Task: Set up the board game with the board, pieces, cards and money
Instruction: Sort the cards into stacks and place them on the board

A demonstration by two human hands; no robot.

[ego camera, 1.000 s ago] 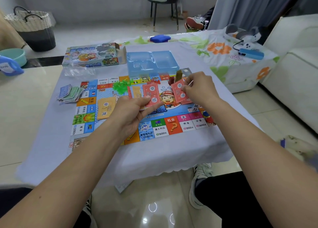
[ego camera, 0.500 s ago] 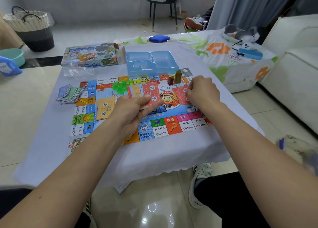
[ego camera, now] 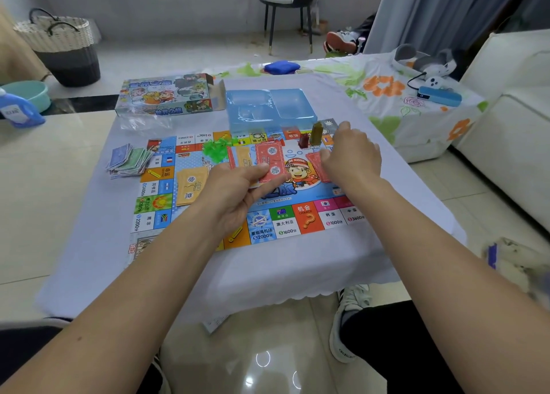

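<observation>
Lying flat on the cloth-covered table [ego camera: 89, 245]: game board [ego camera: 297, 224]. Pinching red cards [ego camera: 269, 163] over board centre: left hand [ego camera: 235, 191]. Hovering beside, fingers loosely spread, holding nothing visible: right hand [ego camera: 352, 155]. Resting off the board's left edge: money stack [ego camera: 128, 161].

A home living room is shown: white sofa [ego camera: 512, 120], curtains [ego camera: 440, 9], woven basket [ego camera: 59, 39], tiled floor [ego camera: 262, 352].

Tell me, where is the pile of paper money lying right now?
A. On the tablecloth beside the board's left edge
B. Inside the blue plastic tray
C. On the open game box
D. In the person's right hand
A: the pile of paper money lies on the tablecloth, just off the left edge of the board.
</observation>
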